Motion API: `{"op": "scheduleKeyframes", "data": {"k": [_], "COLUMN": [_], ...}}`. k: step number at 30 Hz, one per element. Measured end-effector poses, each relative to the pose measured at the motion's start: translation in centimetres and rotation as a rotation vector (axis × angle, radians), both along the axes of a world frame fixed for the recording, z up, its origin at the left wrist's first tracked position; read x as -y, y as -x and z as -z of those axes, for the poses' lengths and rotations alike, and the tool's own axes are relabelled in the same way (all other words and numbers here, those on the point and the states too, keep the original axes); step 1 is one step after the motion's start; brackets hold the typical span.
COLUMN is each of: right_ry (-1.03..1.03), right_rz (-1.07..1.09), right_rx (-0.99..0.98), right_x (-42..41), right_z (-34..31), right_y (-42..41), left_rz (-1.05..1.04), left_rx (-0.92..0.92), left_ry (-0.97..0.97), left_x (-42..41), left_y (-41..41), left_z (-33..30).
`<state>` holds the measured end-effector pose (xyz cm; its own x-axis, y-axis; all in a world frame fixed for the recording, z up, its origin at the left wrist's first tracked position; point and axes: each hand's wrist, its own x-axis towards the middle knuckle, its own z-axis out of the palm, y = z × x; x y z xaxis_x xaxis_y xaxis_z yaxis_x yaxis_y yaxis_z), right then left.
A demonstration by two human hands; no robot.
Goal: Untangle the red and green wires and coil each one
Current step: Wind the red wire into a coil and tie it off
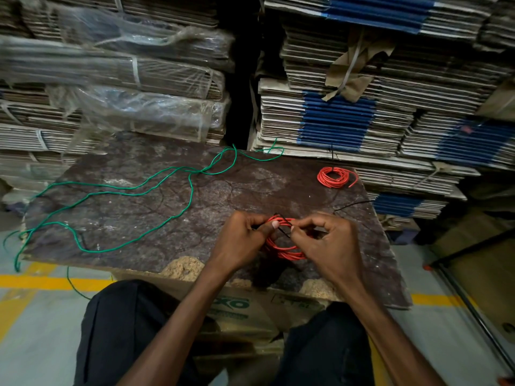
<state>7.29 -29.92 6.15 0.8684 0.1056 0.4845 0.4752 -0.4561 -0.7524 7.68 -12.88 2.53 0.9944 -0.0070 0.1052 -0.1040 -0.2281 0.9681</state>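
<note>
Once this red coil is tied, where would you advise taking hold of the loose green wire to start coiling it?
Probably at the free end hanging off the board's near-left edge, around the green wire, coming from the left. That end lies clear of the crossings further back, so it should feed without snagging. Both the left hand and right hand are busy on the red coil.

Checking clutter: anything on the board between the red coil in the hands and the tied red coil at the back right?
Head view: only bare board between held red coil and tied red coil; a thin black tie lies just right.
</note>
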Motion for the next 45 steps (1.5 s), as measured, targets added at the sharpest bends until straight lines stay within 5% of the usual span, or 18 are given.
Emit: {"op": "scheduleKeyframes", "data": {"k": [12,23,45], "right_ry": [0.044,0.033,-0.014], "right_rz": [-0.018,-0.027,-0.032], "right_rx": [0.024,0.035,-0.022], "right_x": [0.2,0.3,0.2], "right_z": [0.0,0.1,0.4], "right_y": [-0.3,-0.1,-0.2], "left_rz": [-0.008,-0.052,-0.048], "left_rx": [0.005,0.14,0.358], "left_ry": [-0.057,-0.378,-0.6], "left_x": [-0.1,-0.1,0.4], "left_y": [-0.1,0.7,1.3], "left_z": [0.2,-0.9,-1.7]}}
